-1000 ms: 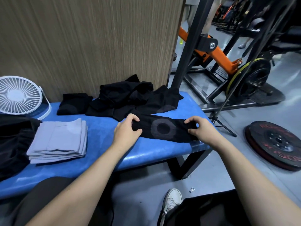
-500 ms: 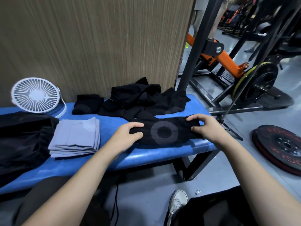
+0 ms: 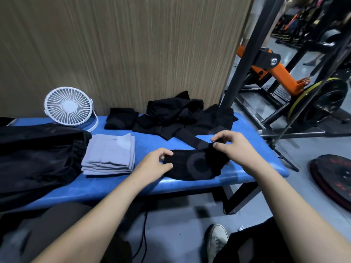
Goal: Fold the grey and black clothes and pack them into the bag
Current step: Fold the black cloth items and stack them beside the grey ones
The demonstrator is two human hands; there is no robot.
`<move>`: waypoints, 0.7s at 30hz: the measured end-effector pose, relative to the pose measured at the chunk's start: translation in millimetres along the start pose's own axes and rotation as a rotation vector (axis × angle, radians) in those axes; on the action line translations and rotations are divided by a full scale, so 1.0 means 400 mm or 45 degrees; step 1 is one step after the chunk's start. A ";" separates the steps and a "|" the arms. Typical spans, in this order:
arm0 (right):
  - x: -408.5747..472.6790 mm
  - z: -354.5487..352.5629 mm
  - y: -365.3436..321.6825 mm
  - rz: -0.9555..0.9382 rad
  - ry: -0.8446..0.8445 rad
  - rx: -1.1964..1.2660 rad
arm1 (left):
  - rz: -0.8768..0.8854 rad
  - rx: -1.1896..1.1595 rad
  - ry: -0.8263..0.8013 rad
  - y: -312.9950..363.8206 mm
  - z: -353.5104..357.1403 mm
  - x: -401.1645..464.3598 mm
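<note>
Folding a black knitted garment with a grey ring pattern (image 3: 193,165) lying at the front edge of the blue padded bench (image 3: 262,149). Risk: the lifted end may be slipping and unfolding (the fingertip hold looks shallow). Left hand (image 3: 154,164) is pinching its left end; right hand (image 3: 234,147) is pinching the raised right end.

one fan (image 3: 69,106), one grey stack (image 3: 110,154), one bag (image 3: 36,158), two hands (image 3: 154,164) (image 3: 234,147), one shoe (image 3: 216,239), two weight plates (image 3: 332,179) (image 3: 321,103)
</note>
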State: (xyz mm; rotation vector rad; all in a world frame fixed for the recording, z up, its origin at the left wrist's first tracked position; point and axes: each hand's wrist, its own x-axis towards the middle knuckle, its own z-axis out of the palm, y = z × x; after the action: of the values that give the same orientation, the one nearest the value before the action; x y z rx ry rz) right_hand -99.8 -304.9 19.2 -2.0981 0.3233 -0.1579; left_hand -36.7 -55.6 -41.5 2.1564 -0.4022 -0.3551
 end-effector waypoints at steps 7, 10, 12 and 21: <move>0.012 0.139 -0.043 -0.141 -0.222 -0.073 | -0.029 0.046 0.019 0.002 -0.004 0.002; 0.008 0.188 -0.046 -0.168 -0.322 -0.106 | -0.051 0.025 0.005 0.001 -0.008 0.002; 0.000 0.209 -0.051 -0.176 -0.397 -0.097 | -0.064 0.001 0.002 -0.002 -0.009 0.002; 0.013 0.175 -0.030 -0.034 -0.480 0.245 | -0.095 -0.009 0.031 -0.002 0.000 0.001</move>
State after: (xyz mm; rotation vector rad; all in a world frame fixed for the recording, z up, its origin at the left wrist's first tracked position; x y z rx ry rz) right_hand -75.9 -243.3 -7.3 -1.8933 0.0507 0.1838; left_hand -36.2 -55.3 -42.2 2.1708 -0.3073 -0.3709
